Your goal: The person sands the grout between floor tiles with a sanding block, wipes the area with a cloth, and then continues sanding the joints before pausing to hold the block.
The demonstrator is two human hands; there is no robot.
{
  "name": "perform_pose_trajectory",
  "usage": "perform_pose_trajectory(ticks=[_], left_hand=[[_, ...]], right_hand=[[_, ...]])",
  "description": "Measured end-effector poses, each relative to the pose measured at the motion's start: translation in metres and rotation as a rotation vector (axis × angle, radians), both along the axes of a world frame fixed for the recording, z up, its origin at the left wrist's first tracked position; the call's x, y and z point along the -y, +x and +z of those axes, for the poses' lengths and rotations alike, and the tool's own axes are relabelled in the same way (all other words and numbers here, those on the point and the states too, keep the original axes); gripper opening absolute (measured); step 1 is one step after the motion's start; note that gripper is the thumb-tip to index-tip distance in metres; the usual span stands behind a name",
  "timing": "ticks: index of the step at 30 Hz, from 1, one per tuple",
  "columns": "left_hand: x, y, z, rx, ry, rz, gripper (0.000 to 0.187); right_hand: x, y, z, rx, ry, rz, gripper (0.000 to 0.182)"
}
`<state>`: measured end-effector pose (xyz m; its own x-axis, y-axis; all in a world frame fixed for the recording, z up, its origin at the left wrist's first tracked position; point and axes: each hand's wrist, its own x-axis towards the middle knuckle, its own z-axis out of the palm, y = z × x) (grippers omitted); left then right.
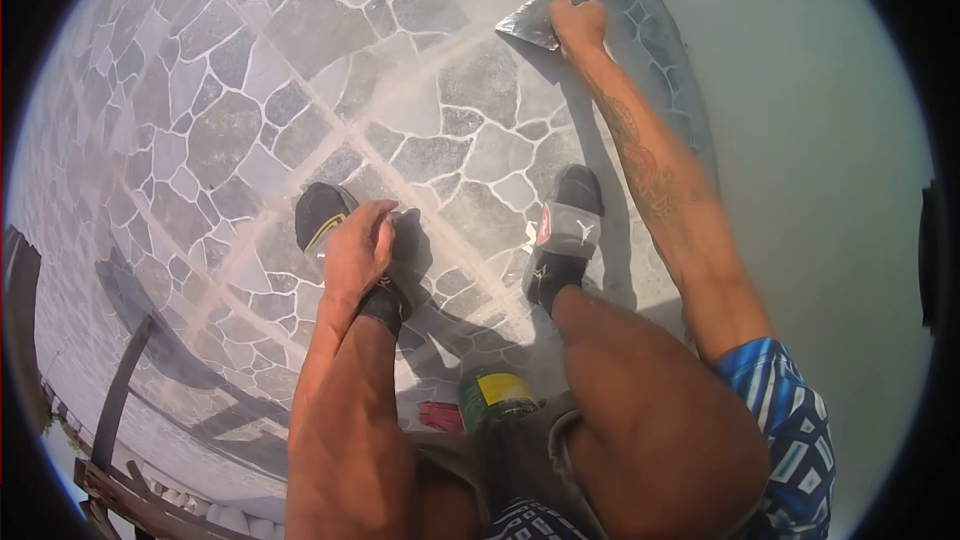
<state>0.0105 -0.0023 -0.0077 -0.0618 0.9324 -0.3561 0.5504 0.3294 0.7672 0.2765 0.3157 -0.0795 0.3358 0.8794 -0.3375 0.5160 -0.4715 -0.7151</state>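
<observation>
My right hand (580,24) reaches far forward over the stone paving (455,155), its fingers closed on a silvery-grey flat piece (532,20) with a pointed corner and a shiny, crinkled-looking face. The piece lies close over the paving and throws a dark shadow. Just above my left foot, my left hand (355,250) is held with its fingers bent together near the tips. A small pale spot shows at those fingertips, and I cannot tell what it is.
My feet stand on the paving in black sandals (575,225) and dark socks. Between my legs is a green container (497,402) with a yellow label, beside a red item (441,416). Murky greenish water or a smooth surface (800,190) borders the right side. Wooden rails (125,390) stand lower left.
</observation>
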Motion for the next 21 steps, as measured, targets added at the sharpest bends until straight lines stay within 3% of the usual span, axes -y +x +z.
perform_pose_trajectory(ticks=[2,5,8,11,13,15,18,21], left_hand=[[-0.007,-0.003,0.004,0.005,-0.009,-0.001,0.020],[-0.004,-0.003,0.005,0.016,-0.053,0.011,0.020],[-0.004,0.000,0.002,-0.034,0.007,-0.024,0.020],[-0.008,-0.001,0.010,-0.015,-0.063,-0.016,0.020],[-0.006,-0.003,0.006,0.014,-0.085,0.011,0.019],[-0.008,-0.004,-0.001,0.009,-0.003,0.013,0.019],[0.004,0.000,0.001,0.017,-0.020,-0.003,0.019],[-0.008,-0.003,0.011,-0.005,-0.048,0.004,0.019]], right_hand=[[-0.005,0.015,-0.022,0.149,0.110,0.107,0.042],[0.012,0.028,-0.026,0.099,0.252,0.120,0.043],[-0.004,-0.003,0.020,-0.059,-0.074,-0.022,0.043],[-0.020,0.007,-0.018,0.017,0.090,0.046,0.039],[-0.005,0.020,-0.046,0.105,0.355,0.053,0.033],[0.001,0.023,-0.040,0.131,0.367,0.082,0.031],[-0.018,-0.009,0.036,0.034,-0.211,0.075,0.031],[-0.016,0.006,-0.007,0.118,0.054,0.077,0.030]])
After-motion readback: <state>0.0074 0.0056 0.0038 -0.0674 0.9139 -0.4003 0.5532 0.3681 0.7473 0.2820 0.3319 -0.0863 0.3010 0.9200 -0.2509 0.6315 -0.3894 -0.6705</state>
